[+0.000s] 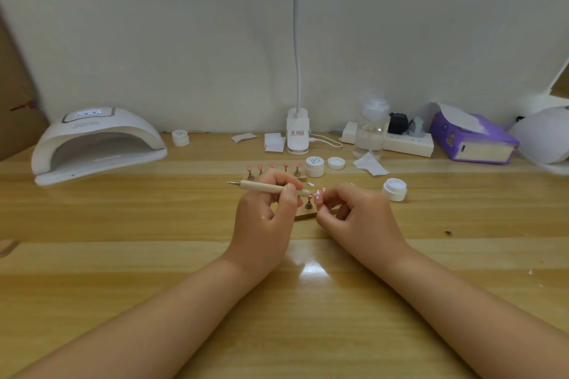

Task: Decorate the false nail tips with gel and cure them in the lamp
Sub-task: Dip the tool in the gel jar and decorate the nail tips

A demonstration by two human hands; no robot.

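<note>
Pinched between thumb and fingers of the left hand (264, 209), a wooden dotting tool (271, 188) lies nearly level, its metal point toward 9 o'clock and its working end toward 3 o'clock, touching a pink nail tip (319, 196). That tip, dotted with white, is held up by the curled fingertips of the right hand (357, 212), close above a small wooden stand (308, 209) with a metal holder. Both forearms rest on the wooden table (123, 240).

Head view, at 12 o'clock of the hands: a second wooden base carrying a row of pink nail tips (272, 167) on little metal pegs, partly hidden behind the left knuckles. Just to its 3 o'clock side stand a closed white gel jar (314, 166) and a loose white lid (336, 163). An open gel jar (394, 189) sits at 2 o'clock of the right hand, near it but apart.

Far at 10 o'clock, the white curing lamp (95, 143) rests against the wall, its mouth facing the person, with another small jar (180, 137) beside it. At 12 o'clock, a clip-on desk light (297, 129) rises on a flexible neck. At 1 to 2 o'clock: a clear bottle (371, 129), a power strip (400, 143) and a purple tissue pack (471, 138).
</note>
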